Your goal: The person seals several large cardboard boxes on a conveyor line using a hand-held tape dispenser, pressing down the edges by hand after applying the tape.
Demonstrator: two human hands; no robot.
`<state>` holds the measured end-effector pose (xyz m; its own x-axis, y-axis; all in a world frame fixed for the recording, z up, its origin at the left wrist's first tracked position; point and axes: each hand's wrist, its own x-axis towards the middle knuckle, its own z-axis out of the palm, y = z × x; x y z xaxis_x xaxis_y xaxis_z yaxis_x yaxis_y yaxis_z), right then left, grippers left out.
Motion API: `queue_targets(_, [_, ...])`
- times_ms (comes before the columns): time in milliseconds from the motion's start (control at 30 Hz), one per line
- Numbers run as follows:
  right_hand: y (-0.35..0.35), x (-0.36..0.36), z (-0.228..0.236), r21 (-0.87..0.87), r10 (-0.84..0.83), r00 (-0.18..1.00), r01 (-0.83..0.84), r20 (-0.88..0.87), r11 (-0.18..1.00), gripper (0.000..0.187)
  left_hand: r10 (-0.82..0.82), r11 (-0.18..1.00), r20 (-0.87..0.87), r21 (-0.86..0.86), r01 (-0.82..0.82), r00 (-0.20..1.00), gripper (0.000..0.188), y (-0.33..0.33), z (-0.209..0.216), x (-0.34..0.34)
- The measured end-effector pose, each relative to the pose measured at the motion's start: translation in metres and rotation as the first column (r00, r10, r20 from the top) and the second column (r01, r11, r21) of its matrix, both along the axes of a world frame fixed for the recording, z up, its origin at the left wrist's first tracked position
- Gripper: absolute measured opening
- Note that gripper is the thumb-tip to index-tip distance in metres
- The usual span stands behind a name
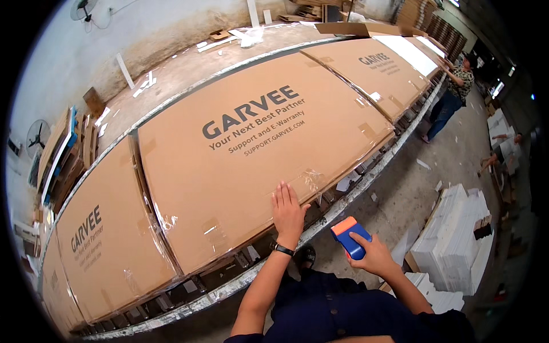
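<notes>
My left hand [288, 212] lies flat on top of a large brown cardboard box [229, 177], close to its near edge, with the fingers stretched out. Clear tape shows along the box's edges, and dark print marks its top. Beyond the near side of the box, my right hand [373, 254] is wrapped round a blue and orange tape dispenser [350, 235], held apart from the box. The underside of the dispenser is hidden.
Another flat box [111, 234] lies to the left on the roller conveyor [214, 296], and one more box [372, 71] to the right. A person [454, 86] stands by the far right end. White boards [452, 240] are stacked on the floor at right.
</notes>
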<state>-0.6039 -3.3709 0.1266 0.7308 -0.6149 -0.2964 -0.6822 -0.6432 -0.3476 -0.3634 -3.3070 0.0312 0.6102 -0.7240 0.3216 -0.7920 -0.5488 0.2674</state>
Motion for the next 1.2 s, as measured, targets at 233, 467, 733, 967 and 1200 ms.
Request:
queue_targets(233, [-0.049,0.116,-0.050,-0.131,0.040,0.995,-0.052,-0.093,0.990,0.067,-0.041,0.999,-0.011,0.019,0.041,0.999,0.080,-0.005,-0.004,0.001])
queue_targets(467, [-0.057,0.100,-0.109,-0.116,0.003,1.000,-0.001,0.020,0.993,0.062,-0.046,0.999,0.039,0.029,0.045,0.998,0.080,-0.005,0.001,0.002])
queue_targets(733, [-0.117,-0.059,-0.087,0.613,-0.358,0.915,0.177,0.186,0.770,0.061,-0.251,0.960,-0.043,0.118,0.254,0.967,0.089,-0.076,0.015,-0.018])
queue_targets(967, [-0.248,-0.063,0.050,0.243,-0.201,0.734,0.051,0.648,0.969,0.061,-0.159,0.985,-0.013,0.058,0.160,0.987,0.089,-0.247,0.011,-0.052])
queue_targets(1200, [-0.371,0.049,0.150,-0.089,0.041,0.377,0.110,0.925,0.990,0.064,-0.186,0.978,-0.009,0.097,0.185,0.983,0.081,-0.261,0.018,-0.053])
